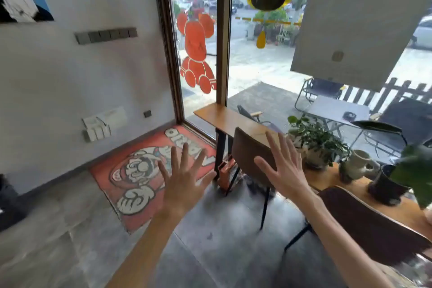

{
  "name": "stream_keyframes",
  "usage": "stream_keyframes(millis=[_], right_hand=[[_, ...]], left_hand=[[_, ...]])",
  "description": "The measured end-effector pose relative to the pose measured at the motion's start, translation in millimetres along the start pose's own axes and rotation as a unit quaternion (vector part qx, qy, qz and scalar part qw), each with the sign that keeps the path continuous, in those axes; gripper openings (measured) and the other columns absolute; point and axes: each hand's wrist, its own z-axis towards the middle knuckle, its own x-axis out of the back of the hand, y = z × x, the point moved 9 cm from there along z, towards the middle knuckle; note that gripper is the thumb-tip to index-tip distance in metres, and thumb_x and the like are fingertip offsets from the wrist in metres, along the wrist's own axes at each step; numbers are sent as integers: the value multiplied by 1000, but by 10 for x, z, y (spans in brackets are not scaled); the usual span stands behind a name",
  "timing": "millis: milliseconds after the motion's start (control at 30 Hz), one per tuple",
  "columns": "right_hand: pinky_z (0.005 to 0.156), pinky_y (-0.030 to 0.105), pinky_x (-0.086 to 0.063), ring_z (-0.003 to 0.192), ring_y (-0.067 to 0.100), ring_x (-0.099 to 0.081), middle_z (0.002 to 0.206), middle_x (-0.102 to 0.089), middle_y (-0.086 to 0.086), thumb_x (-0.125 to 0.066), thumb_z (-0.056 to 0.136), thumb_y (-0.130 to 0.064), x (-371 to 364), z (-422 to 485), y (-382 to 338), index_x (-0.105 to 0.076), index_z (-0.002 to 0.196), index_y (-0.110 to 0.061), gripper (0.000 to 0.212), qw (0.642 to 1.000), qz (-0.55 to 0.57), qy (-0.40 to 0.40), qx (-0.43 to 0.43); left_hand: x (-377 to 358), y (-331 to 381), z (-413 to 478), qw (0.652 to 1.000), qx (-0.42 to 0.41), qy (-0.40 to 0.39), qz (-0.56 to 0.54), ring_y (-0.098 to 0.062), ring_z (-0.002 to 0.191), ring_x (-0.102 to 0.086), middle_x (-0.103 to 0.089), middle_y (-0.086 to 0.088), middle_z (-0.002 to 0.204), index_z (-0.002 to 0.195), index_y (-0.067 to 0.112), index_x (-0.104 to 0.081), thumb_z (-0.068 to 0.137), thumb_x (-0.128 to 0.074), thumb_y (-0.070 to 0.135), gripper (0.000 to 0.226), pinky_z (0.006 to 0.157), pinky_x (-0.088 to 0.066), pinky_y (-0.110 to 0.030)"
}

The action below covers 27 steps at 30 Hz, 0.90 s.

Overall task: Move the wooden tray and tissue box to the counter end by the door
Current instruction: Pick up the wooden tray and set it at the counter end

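Observation:
My left hand (pixel 184 177) is held out in mid-air above the floor with its fingers spread and nothing in it. My right hand (pixel 281 166) is also raised and spread, empty, in front of a brown chair back. The wooden counter (pixel 224 116) runs along the window from the lower right to its end by the glass door (pixel 196 54). That end shows only bare wood. A faint flat shape lies on the counter behind my right hand; I cannot tell what it is. No wooden tray or tissue box is recognisable in view.
Two brown chairs (pixel 251 156) (pixel 374 224) stand at the counter. Potted plants (pixel 318 140), a ceramic jug (pixel 356 166) and a dark pot (pixel 385 187) sit on its right part. A red cartoon mat (pixel 145 170) lies on the grey floor by the door.

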Motion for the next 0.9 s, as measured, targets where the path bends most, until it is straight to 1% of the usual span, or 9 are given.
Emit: stream_keyframes(millis=[33, 133, 200, 367, 467, 600, 667, 800, 900], right_hand=[[120, 55, 3, 150, 17, 17, 163, 17, -9, -30, 86, -77, -196, -86, 115, 11, 146, -58, 75, 999, 12, -30, -35], [117, 57, 8, 149, 18, 19, 163, 20, -8, -23, 80, -84, -821, -349, 551, 10, 145, -60, 76, 990, 15, -90, -111], [115, 58, 11, 149, 19, 21, 161, 24, -7, -14, 72, -90, -1118, -444, 774, 9, 145, -59, 83, 986, 3, -103, -135], [111, 56, 20, 146, 19, 30, 159, 30, -7, -12, 71, -91, -1649, -291, 1115, 12, 145, -59, 84, 972, 2, -156, -174], [113, 58, 17, 147, 21, 27, 161, 27, -4, -7, 68, -92, -1811, 117, 1326, 12, 145, -58, 86, 969, -1, -160, -189], [116, 60, 9, 148, 21, 24, 162, 24, -6, -10, 72, -89, -1926, 829, 1466, 8, 147, -56, 84, 971, 4, -146, -190], [117, 58, 11, 148, 20, 23, 162, 23, -6, -13, 76, -86, -1976, 1186, 1493, 7, 148, -56, 80, 974, -2, -136, -179], [116, 57, 12, 149, 23, 19, 163, 19, -2, -16, 79, -80, -2189, 1709, 1517, 2, 151, -51, 79, 968, -5, -167, -185], [118, 55, 10, 150, 22, 16, 164, 16, -2, -19, 82, -77, -2332, 2123, 1570, 0, 151, -50, 76, 967, 13, -169, -188]], left_hand=[[-155, -54, -45, 999, 18, -32, -12, -29, 149, 26, 18, 2, 164, 150, 53, 1, 80, -10, 81, 77, 114, 7, -70], [-683, -218, -172, 995, 53, -77, -25, -29, 148, 27, 17, -1, 165, 150, 53, -1, 82, -18, 80, 75, 115, 11, -68], [-1008, -253, -207, 992, 59, -113, -23, -30, 148, 27, 18, -3, 165, 151, 52, -1, 85, -23, 77, 74, 114, 13, -68], [-1552, -313, 97, 981, 56, -187, -15, -32, 146, 31, 20, -5, 164, 151, 51, 4, 87, -25, 75, 74, 110, 18, -67], [-1719, -407, 531, 977, 72, -197, -35, -30, 145, 34, 25, -4, 162, 150, 52, 4, 87, -26, 75, 74, 112, 18, -66], [-1899, -582, 1135, 972, 99, -209, -43, -29, 144, 36, 28, -3, 161, 150, 53, 5, 84, -23, 78, 76, 114, 15, -66], [-2007, -646, 1429, 969, 103, -217, -50, -28, 143, 37, 28, -2, 161, 149, 54, 4, 82, -22, 79, 76, 114, 16, -65], [-2148, -747, 1925, 969, 99, -222, -46, -29, 144, 36, 25, -4, 162, 151, 52, 0, 87, -26, 76, 72, 112, 21, -64], [-2280, -785, 2409, 966, 100, -229, -62, -28, 144, 35, 23, -4, 163, 152, 50, -2, 88, -26, 75, 72, 111, 22, -62]])
